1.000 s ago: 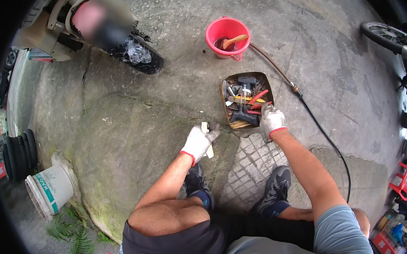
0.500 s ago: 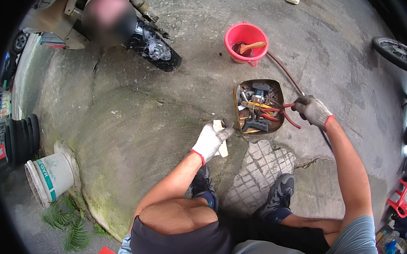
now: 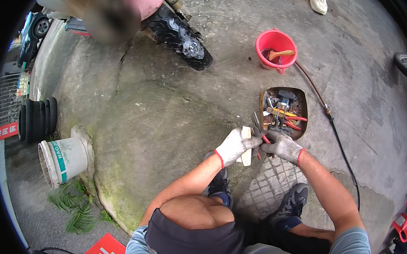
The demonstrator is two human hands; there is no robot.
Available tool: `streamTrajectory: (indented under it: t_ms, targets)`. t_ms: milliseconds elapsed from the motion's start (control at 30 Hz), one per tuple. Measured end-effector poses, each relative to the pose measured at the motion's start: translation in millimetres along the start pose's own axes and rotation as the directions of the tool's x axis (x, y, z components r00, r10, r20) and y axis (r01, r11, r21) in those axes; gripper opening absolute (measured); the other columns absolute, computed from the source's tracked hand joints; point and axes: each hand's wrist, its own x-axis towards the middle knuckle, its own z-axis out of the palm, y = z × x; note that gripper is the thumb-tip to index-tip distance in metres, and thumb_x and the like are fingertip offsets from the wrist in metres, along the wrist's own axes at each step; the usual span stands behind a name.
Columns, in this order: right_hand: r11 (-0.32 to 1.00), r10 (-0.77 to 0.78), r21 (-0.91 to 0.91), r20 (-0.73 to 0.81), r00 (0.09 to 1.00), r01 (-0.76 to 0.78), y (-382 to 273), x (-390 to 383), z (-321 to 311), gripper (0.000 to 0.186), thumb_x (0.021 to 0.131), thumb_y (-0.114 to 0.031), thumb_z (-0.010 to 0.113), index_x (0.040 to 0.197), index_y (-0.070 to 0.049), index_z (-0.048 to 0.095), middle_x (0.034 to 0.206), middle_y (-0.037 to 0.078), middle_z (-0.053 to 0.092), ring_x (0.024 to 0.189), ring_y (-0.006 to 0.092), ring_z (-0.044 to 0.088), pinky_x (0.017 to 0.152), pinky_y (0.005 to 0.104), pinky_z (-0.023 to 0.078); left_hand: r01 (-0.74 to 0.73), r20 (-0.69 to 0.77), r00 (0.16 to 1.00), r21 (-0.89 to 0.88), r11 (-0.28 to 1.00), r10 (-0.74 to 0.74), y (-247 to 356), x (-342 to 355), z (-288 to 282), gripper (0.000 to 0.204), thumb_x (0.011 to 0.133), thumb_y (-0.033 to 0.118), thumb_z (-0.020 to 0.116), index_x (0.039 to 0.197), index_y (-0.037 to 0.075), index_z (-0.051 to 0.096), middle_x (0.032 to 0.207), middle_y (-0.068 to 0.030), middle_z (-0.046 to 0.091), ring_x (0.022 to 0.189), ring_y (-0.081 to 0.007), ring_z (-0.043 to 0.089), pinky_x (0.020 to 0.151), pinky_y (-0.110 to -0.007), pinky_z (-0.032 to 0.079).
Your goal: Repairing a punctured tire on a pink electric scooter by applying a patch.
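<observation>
Pliers (image 3: 266, 140) with red grips and slim grey metal tips sit in our right hand (image 3: 284, 147), which is curled round a grip. Just beside it, our left hand (image 3: 233, 146) pinches a strip (image 3: 246, 158): cream-coloured, narrow and flat-looking. Ahead of our right hand, a dark-rimmed tin (image 3: 304, 104) holds mixed tools (image 3: 297, 118), and farther off stands a pink bucket (image 3: 273, 38).

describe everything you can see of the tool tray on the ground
The shallow tool tray has rounded corners and brownish, worn, metal-looking walls. It sits upright on the concrete, holding jumbled tools, red handles and a yellow piece among them. The right hand hides part of its near edge; whether they touch is unclear.
</observation>
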Motion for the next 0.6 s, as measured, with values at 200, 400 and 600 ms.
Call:
streamTrajectory:
  t_ms: [200,400,600]
  targets:
    - [0.773,-0.012,0.628,0.154,0.988,-0.089,36,10,15,0.018,0.092,-0.020,0.058,0.098,-0.004,0.061,0.075,0.003,0.060,0.057,0.0088,0.050,0.052,0.0253,0.039,0.042,0.019,0.999,0.060,0.997,-0.043,-6,12,3,0.017,0.084,0.018,0.071,0.091,0.004,0.066,0.077,-0.0019,0.064,0.066,-0.0093,0.060,0.058,-0.026,0.049]
    - [0.949,-0.247,-0.270,-0.316,0.916,0.163,38,19,18,0.026,0.091,-0.026,0.055,0.103,-0.002,0.061,0.090,0.019,0.065,0.084,0.0335,0.064,0.073,0.0426,0.048,-0.132,-0.241,0.958,0.102,0.986,0.153,-20,14,-18,0.021,0.085,0.012,0.069,0.103,0.004,0.062,0.086,-0.0011,0.064,0.072,-0.0099,0.060,0.064,-0.026,0.050]
    - [0.906,-0.320,-0.380,-0.324,0.890,0.188,37,13,17,0.029,0.091,-0.027,0.053,0.106,-0.004,0.060,0.097,0.023,0.065,0.095,0.0404,0.061,0.082,0.0471,0.047,-0.147,-0.327,0.930,0.096,0.984,0.171,-17,16,-8,0.009,0.083,0.005,0.067,0.090,0.004,0.062,0.073,-0.0013,0.060,0.065,-0.0103,0.056,0.058,-0.028,0.048]
